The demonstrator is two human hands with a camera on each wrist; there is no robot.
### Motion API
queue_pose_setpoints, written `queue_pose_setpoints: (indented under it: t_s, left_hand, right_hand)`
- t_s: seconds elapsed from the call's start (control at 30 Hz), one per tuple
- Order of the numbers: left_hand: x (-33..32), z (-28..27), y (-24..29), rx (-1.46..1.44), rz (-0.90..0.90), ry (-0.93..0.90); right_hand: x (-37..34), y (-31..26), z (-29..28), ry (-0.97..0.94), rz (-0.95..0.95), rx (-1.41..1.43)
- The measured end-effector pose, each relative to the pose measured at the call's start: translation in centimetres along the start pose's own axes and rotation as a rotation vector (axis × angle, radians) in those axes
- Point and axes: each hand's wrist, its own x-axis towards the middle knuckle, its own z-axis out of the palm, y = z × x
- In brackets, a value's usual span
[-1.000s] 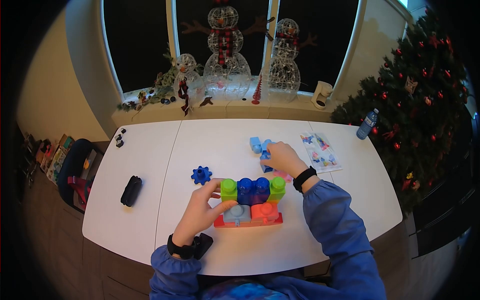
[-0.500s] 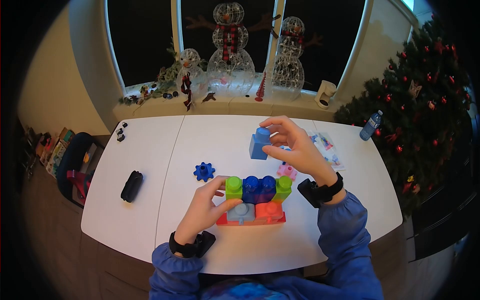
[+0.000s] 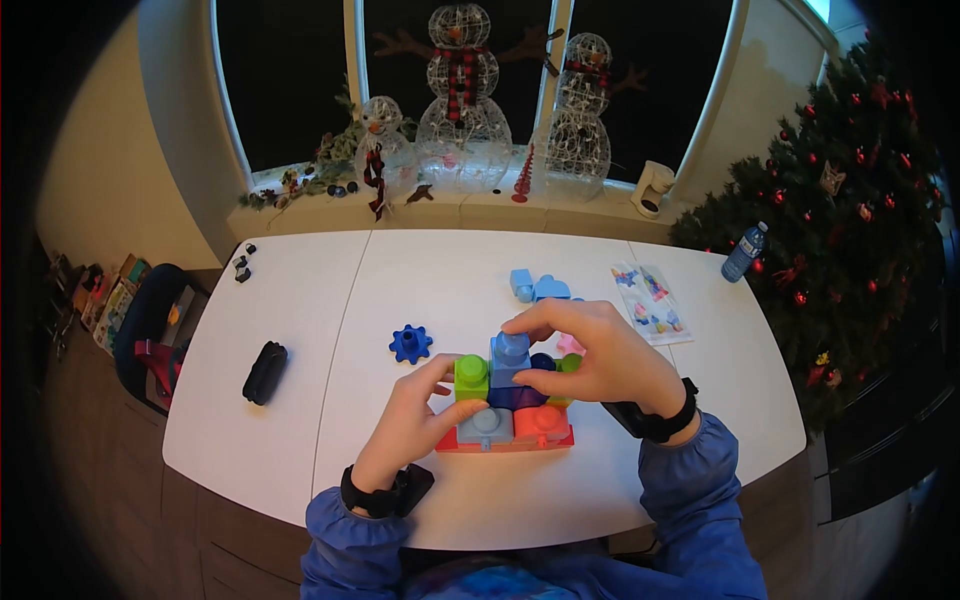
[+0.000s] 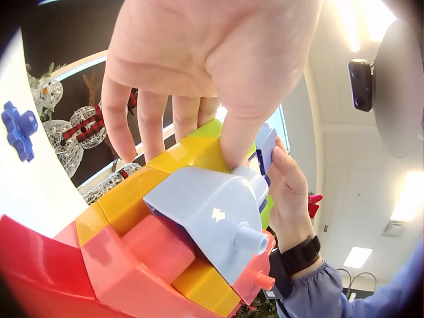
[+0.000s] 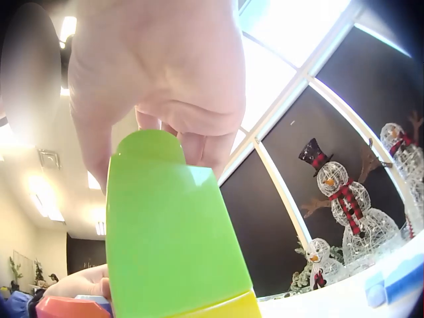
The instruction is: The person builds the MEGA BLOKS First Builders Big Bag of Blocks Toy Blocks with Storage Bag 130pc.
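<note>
A toy structure of chunky building blocks stands in front of me on a red base (image 3: 447,446). It has lime green blocks (image 3: 471,378) at both upper ends, dark blue ones between, and a grey-blue block (image 3: 485,426) beside a coral block (image 3: 540,424) in front. My left hand (image 3: 408,410) holds its left end, thumb in front and fingers behind. Between thumb and fingers my right hand (image 3: 620,365) pinches a light blue building block (image 3: 509,364), over the left dark blue stud. In the right wrist view a lime green block (image 5: 172,238) hides that pinch.
Beyond the structure lie light blue blocks (image 3: 548,288), a pink block (image 3: 570,345) and a picture sheet (image 3: 652,303). A dark blue gear-shaped piece (image 3: 410,344) is to the left, with a black case (image 3: 265,373) further out. A bottle (image 3: 744,252) stands at the table's far right.
My right hand has picked a light blue building block from the pieces on the table and brought it toward me, down onto the structure's top. The left hand has kept its hold.
</note>
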Motion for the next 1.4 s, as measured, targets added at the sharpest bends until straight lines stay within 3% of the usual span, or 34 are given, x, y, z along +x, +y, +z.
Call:
queue_pose_setpoints:
  t_s: [0.27, 0.37, 0.47, 0.53, 0.63, 0.73, 0.83, 0.93, 1.03, 1.13, 1.23, 1.4]
  left_hand:
    - [0.0, 0.0, 0.1, 0.000, -0.014, 0.008]
    - [0.0, 0.1, 0.2, 0.005, -0.015, 0.010]
    - [0.0, 0.0, 0.3, 0.024, -0.013, 0.010]
    - [0.0, 0.1, 0.4, 0.025, -0.009, 0.010]
    - [0.0, 0.2, 0.2, 0.016, -0.006, 0.014]
    - [0.0, 0.1, 0.2, 0.024, -0.009, 0.016]
    - [0.1, 0.1, 0.4, 0.023, -0.012, 0.011]
    - [-0.1, 0.1, 0.2, 0.013, -0.009, 0.013]
    - [0.0, 0.1, 0.1, 0.009, -0.007, 0.009]
    - [0.0, 0.1, 0.1, 0.010, -0.007, 0.009]
    - [0.0, 0.1, 0.1, 0.003, -0.006, 0.013]
    - [-0.1, 0.1, 0.1, -0.001, -0.016, 0.017]
  right_hand:
    - [-0.3, 0.3, 0.1, -0.022, -0.058, -0.112]
    - [0.0, 1.5, -1.0, -0.020, -0.054, 0.176]
    - [-0.3, 4.9, -1.9, 0.243, 0.254, 0.083]
    - [-0.9, 8.6, -2.7, 0.289, 0.521, -0.165]
    - [-3.2, 15.5, -2.3, 0.239, 0.609, -0.545]
    - [-4.8, 19.2, -0.6, 0.203, 0.774, -0.600]
    - [-5.4, 21.0, 0.3, 0.182, 0.819, -0.509]
    - [-5.6, 21.8, 0.7, 0.177, 0.814, -0.507]
    - [-4.7, 19.6, 0.6, 0.348, 0.780, -0.474]
    - [-3.3, 15.2, -0.3, 0.561, 0.642, -0.155]
    - [-2.8, 10.5, -0.1, 0.590, 0.309, 0.364]
    - [-3.6, 4.1, 0.5, 0.408, 0.096, 0.448]
